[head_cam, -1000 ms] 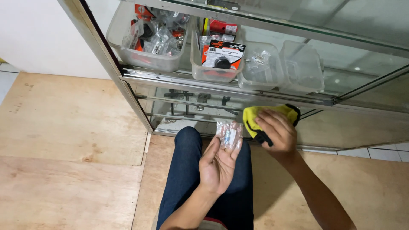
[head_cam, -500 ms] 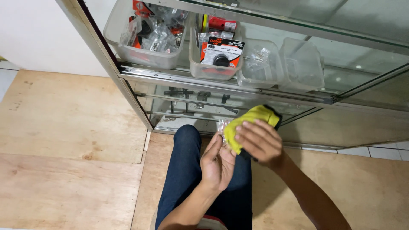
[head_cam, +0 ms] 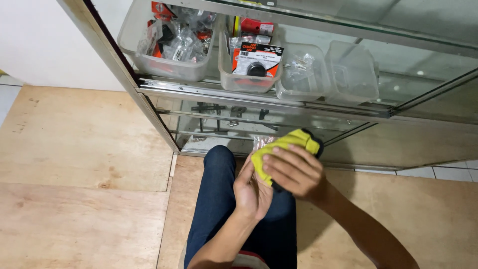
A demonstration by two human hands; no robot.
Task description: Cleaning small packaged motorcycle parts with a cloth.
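Note:
My left hand [head_cam: 250,188] is raised over my knee and holds a small clear plastic packet [head_cam: 261,142] of small parts, mostly hidden. My right hand [head_cam: 295,172] grips a yellow cloth [head_cam: 284,147] with a dark edge and presses it against the packet and the left palm. Both hands meet just in front of a glass display cabinet [head_cam: 348,107]. My leg in dark blue jeans [head_cam: 214,199] lies below the hands.
The cabinet's glass shelf carries several clear plastic tubs: one with bagged parts [head_cam: 172,42], one with a red and black carded item [head_cam: 251,62], two nearly bare [head_cam: 326,72]. Metal parts lie on the lower shelf [head_cam: 219,112]. Plywood floor [head_cam: 79,164] spreads left; white tiles [head_cam: 448,174] right.
My right hand has brought the yellow cloth leftward from beside the packet onto it. The packet, plainly visible a second ago, is now mostly covered.

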